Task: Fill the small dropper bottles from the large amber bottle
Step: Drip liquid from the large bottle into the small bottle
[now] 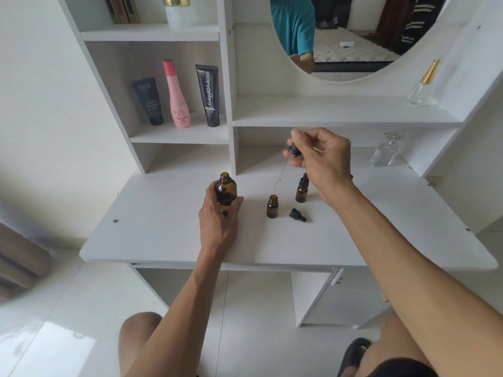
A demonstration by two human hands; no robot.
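So the large amber bottle is standing on the white desk, mouth uncapped, with the left hand wrapped around its lower half. The right hand is up in the air above the small bottles, pinching a dropper by its black collar, with the thin glass pipette pointing down toward the desk. I can't tell whether there's liquid in the pipette.

Handling-wise, I'd guess everything here is glass: rigid, smooth, breakable if knocked over. The big bottle looks light enough for one hand, and gripping it around the body like that seems right for keeping it steady. The pipette looks like the fragile bit, so holding it by the collar and bulb, not the glass stem, makes sense. The little bottles look tippy, being narrow and light.

Count: one large amber bottle, two small dropper bottles. The nearer open small bottle has no cap on, and a loose dropper cap lies on its side just beside it. The capped small bottle sits a bit further back, under the right hand. So two dropper tops off: one held, one lying down.

On the shelf behind: three cosmetic containers.
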